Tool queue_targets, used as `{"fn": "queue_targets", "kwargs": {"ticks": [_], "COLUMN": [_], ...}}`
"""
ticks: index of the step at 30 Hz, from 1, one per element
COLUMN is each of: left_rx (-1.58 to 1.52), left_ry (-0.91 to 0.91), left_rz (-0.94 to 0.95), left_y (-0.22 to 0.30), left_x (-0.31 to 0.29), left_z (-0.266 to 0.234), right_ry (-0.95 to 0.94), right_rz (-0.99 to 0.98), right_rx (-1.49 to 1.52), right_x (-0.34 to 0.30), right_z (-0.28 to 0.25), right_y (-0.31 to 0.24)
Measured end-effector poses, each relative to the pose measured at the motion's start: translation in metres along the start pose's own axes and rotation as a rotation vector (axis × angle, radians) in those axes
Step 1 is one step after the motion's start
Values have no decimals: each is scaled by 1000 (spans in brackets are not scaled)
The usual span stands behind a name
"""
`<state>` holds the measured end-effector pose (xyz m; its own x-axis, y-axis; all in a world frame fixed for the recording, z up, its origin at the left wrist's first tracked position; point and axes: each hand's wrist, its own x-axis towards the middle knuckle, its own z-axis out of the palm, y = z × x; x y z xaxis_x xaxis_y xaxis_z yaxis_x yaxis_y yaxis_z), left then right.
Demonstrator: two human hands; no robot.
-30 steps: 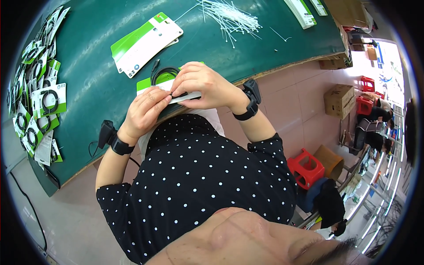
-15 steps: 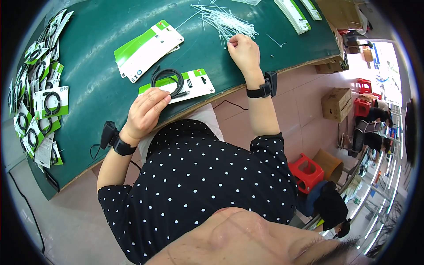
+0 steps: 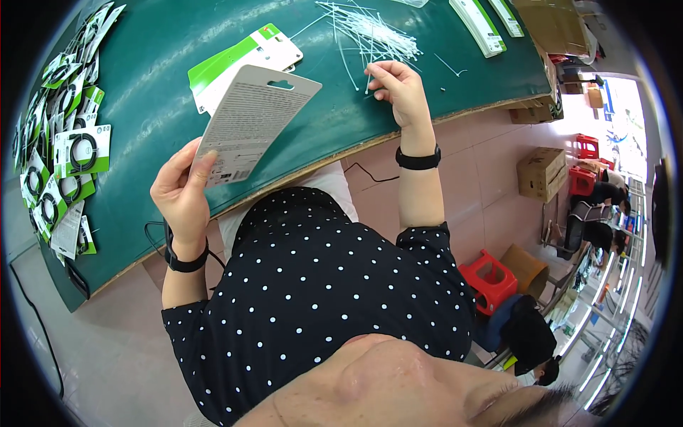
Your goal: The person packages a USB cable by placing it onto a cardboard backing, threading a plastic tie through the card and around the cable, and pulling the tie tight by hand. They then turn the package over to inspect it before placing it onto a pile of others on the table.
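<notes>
My left hand [image 3: 181, 196] grips a cardboard backing card [image 3: 260, 114] by its lower left corner and holds it tilted up off the table. Its grey printed back and hanging slot are turned toward me. The coiled black cable on its other side is hidden. At the near edge of a loose pile of white cable ties [image 3: 380, 39], my right hand [image 3: 404, 96] has thumb and forefinger pinched on a thin white cable tie [image 3: 368, 84]. Behind the raised card lie several green and white backing cards [image 3: 228, 67], partly covered by it.
A heap of carded black cables [image 3: 82, 153] covers the left end of the green table [image 3: 149, 171]. Stacked cards [image 3: 478, 28] lie at the far right. A cardboard box [image 3: 542, 174] and red stool [image 3: 488, 281] stand on the floor. Other people sit further right.
My left hand has lifted the card from the table and turned its back toward me. The right hand has drawn slightly away from the pile, pinching a cable tie.
</notes>
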<state>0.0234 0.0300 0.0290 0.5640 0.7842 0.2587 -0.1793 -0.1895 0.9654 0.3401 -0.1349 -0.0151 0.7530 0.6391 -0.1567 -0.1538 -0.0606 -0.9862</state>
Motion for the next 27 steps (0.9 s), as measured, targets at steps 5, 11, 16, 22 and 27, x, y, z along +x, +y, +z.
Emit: {"fn": "queue_targets", "kwargs": {"ticks": [5, 11, 16, 22, 27], "left_rx": [-172, -170, -230, -228, -248], "left_ry": [33, 18, -30, -21, 27], "left_rz": [-251, -343, -341, -326, -292], "left_y": [-1, -8, -3, -4, -5], "left_x": [-5, 6, 5, 6, 6], "left_z": [-2, 11, 22, 24, 21], "right_ry": [-75, -142, -408, -456, -438], "right_rz": [-72, -249, -227, -70, -49], "right_rx": [170, 28, -29, -87, -8], "right_x": [-11, -78, -111, -112, -116], "right_z": [17, 54, 84, 100, 107], "right_y": [-8, -37, -33, -22, -22]}}
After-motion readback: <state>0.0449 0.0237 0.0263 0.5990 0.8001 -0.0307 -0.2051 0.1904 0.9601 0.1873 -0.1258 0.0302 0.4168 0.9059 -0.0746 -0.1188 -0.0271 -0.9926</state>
